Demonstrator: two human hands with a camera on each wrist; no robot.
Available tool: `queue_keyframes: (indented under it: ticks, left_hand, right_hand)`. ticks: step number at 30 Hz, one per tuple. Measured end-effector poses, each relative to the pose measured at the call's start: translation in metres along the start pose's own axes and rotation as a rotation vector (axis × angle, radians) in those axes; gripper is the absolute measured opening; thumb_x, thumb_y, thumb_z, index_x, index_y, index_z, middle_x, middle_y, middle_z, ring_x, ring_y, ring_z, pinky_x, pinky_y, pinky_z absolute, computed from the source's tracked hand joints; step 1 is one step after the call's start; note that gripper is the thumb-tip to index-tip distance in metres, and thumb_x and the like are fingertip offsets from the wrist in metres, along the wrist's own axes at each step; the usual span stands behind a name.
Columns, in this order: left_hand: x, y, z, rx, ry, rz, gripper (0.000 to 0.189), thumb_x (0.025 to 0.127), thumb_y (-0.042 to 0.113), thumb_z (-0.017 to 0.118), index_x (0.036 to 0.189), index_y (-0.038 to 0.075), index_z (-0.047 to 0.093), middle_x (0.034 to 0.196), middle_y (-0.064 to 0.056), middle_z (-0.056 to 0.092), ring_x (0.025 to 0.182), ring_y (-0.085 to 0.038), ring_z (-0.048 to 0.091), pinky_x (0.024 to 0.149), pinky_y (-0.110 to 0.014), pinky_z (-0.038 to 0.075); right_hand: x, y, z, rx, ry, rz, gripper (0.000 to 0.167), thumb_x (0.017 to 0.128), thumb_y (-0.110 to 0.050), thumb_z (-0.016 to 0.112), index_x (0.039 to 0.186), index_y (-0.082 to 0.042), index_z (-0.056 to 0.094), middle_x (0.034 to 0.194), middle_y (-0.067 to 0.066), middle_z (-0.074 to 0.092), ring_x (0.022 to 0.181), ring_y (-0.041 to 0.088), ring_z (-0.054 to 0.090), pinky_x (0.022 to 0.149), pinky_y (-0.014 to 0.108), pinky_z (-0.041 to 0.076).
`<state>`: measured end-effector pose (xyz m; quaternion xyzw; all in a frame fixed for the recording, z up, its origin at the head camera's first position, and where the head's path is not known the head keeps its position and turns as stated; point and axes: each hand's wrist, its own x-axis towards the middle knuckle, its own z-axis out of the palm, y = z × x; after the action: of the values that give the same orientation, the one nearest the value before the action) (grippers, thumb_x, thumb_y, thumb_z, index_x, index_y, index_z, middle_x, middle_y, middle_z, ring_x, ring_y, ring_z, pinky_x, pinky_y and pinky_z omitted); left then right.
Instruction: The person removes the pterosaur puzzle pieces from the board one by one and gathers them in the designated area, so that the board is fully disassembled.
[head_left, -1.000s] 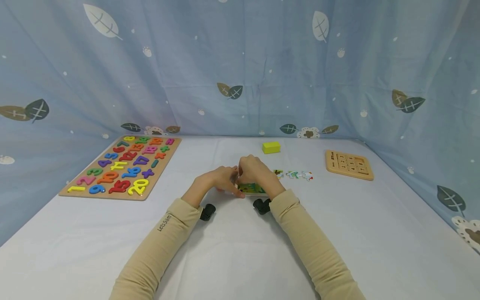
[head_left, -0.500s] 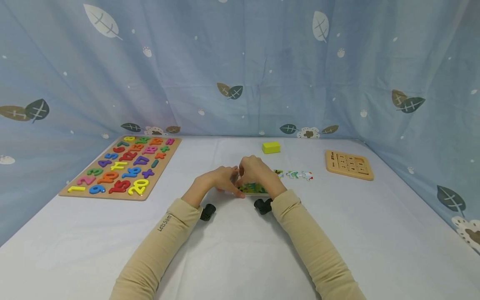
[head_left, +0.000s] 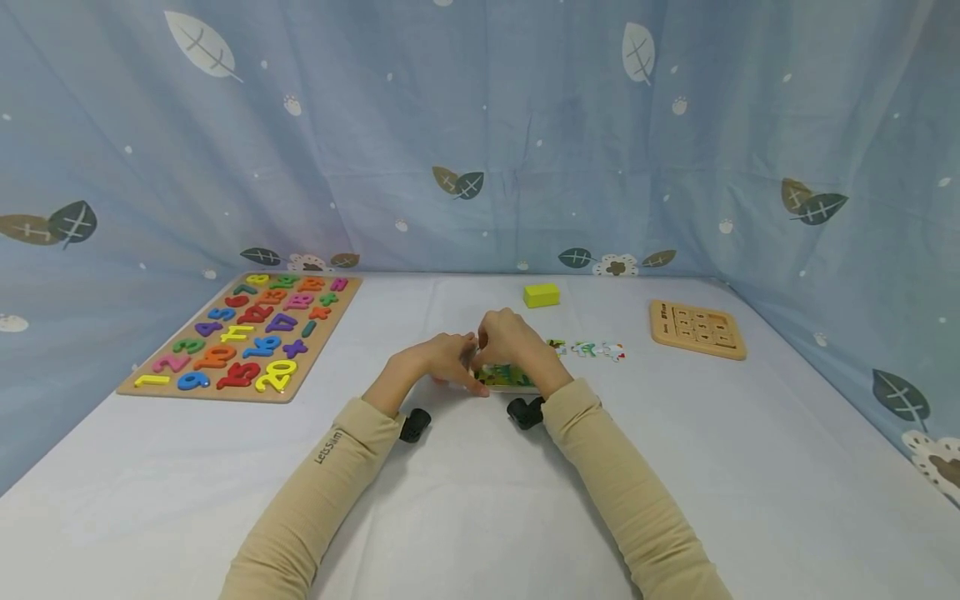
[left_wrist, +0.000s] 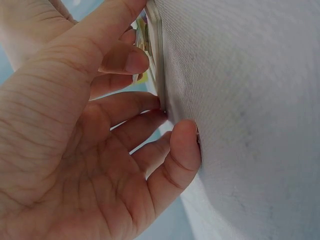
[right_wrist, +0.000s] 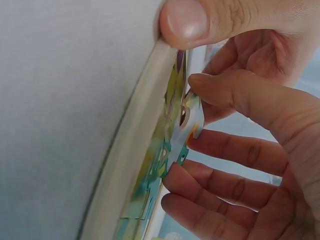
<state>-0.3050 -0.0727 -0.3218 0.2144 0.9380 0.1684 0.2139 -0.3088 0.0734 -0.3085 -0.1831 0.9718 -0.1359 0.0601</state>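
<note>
A small jigsaw board (head_left: 504,378) with a green picture and a pale rim lies on the table between both hands. My left hand (head_left: 444,360) grips its left side, the thumb on the near edge and fingertips against the board's edge (left_wrist: 158,55). The left little finger rests on the cloth in the left wrist view. Over the board, my right hand (head_left: 510,337) pinches a jigsaw piece (right_wrist: 186,131) between thumb and fingers. This piece stands tilted against the picture in the right wrist view. In the head view, the hands mostly hide it.
Several loose jigsaw pieces (head_left: 588,349) lie right of the board. Behind them stands a yellow-green block (head_left: 542,295). A wooden number tray (head_left: 699,329) sits at the right, a large number board (head_left: 309,357) at the left. A patterned blue curtain (head_left: 480,125) hangs behind.
My right hand and wrist have shifted very slightly over the board. The left hand keeps its grip, and the loose pieces lie as before.
</note>
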Motion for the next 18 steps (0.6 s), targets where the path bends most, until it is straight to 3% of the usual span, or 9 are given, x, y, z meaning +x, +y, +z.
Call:
queue_keyframes:
  ticks: [8, 12, 15, 18]
  left_hand:
    - [0.001, -0.001, 0.001, -0.003, -0.011, 0.0, 0.1, 0.077, 0.049, 0.077, 0.154, 0.013, 0.024, 0.095, -0.005, 0.061, 0.067, -0.016, 0.054, 0.059, -0.026, 0.047]
    - [0.002, -0.003, 0.001, -0.002, -0.005, 0.003, 0.102, 0.077, 0.05, 0.077, 0.154, 0.014, 0.022, 0.124, -0.01, 0.059, 0.066, -0.016, 0.054, 0.059, -0.026, 0.047]
    - [0.003, -0.003, 0.002, -0.003, -0.007, 0.002, 0.104, 0.076, 0.05, 0.077, 0.155, 0.012, 0.02, 0.151, -0.012, 0.039, 0.066, -0.015, 0.054, 0.059, -0.025, 0.048]
    - [0.003, -0.002, 0.001, 0.012, -0.012, -0.004, 0.105, 0.077, 0.051, 0.077, 0.155, 0.011, 0.019, 0.16, -0.011, 0.021, 0.066, -0.014, 0.054, 0.059, -0.024, 0.048]
  right_hand:
    - [0.001, 0.003, -0.002, 0.029, 0.015, 0.029, 0.028, 0.08, -0.027, 0.075, 0.098, -0.006, 0.074, 0.1, 0.009, 0.07, 0.087, 0.02, 0.062, 0.079, 0.035, 0.054]
    - [0.0, 0.004, -0.004, 0.026, 0.004, 0.023, 0.03, 0.08, -0.029, 0.077, 0.098, -0.005, 0.074, 0.101, 0.009, 0.071, 0.089, 0.02, 0.062, 0.081, 0.035, 0.054]
    - [-0.001, 0.007, -0.007, 0.012, -0.004, 0.01, 0.028, 0.079, -0.029, 0.078, 0.095, -0.006, 0.075, 0.097, 0.007, 0.072, 0.087, 0.019, 0.063, 0.079, 0.033, 0.054]
    - [-0.004, 0.011, -0.013, 0.001, -0.009, 0.003, 0.024, 0.078, -0.027, 0.08, 0.091, -0.007, 0.075, 0.091, 0.005, 0.072, 0.082, 0.018, 0.065, 0.075, 0.032, 0.055]
